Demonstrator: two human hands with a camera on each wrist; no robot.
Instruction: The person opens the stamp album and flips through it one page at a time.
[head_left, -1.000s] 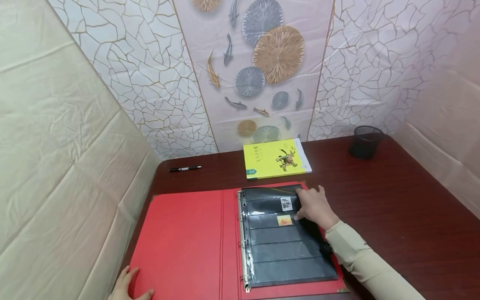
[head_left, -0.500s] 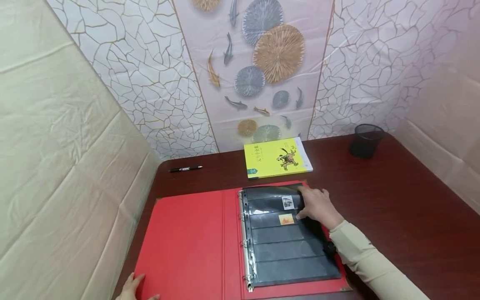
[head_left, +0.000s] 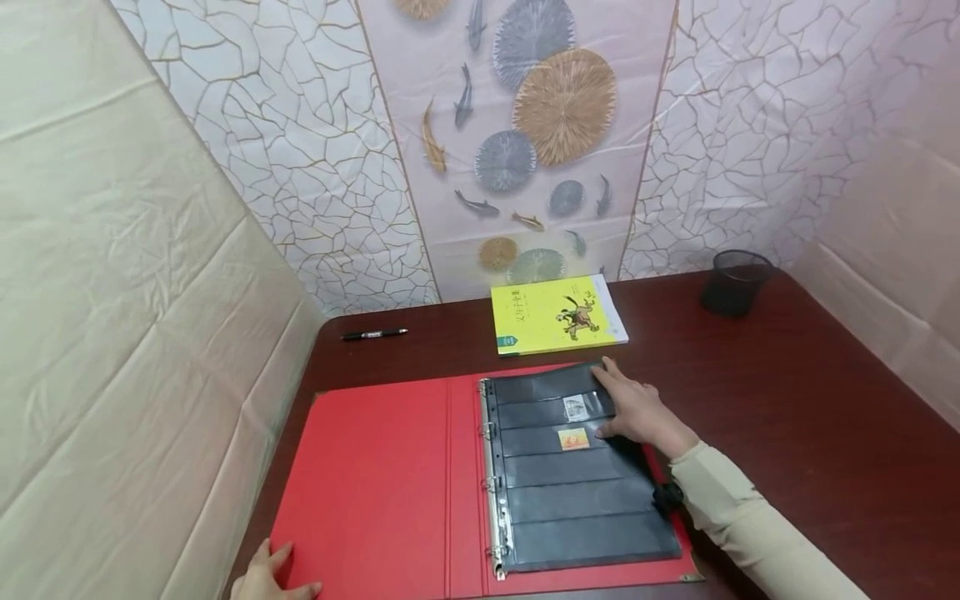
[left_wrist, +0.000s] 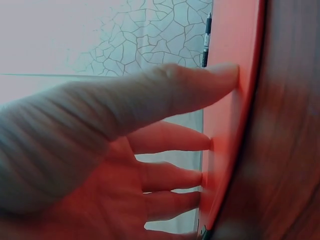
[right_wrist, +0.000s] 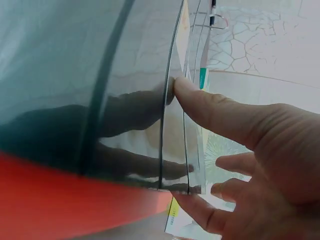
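A red ring-binder stamp album [head_left: 367, 475] lies open on the table, its black pocket page [head_left: 585, 500] on the right side. Two stamps, one grey-white [head_left: 575, 407] and one yellow-orange [head_left: 573, 439], sit in the page's upper strips. My right hand [head_left: 637, 412] holds the page's upper right edge; in the right wrist view the thumb [right_wrist: 187, 92] rests on its face and a finger reaches behind the edge. My left hand [head_left: 262, 579] is at the cover's lower left edge. Its fingers are extended, and the thumb [left_wrist: 227, 77] touches the red cover.
A yellow book [head_left: 555, 317] lies behind the album. Farther left is a black pen [head_left: 375, 334]. A black mesh pen holder [head_left: 735, 283] stands at the back right of the dark red-brown table [head_left: 780, 400]. Patterned cloth [head_left: 570, 108] hangs behind.
The page's top edge has changed its curve, and my right index finger now extends more at the upper corner. My left hand stays at the cover edge. The view has shifted slightly.
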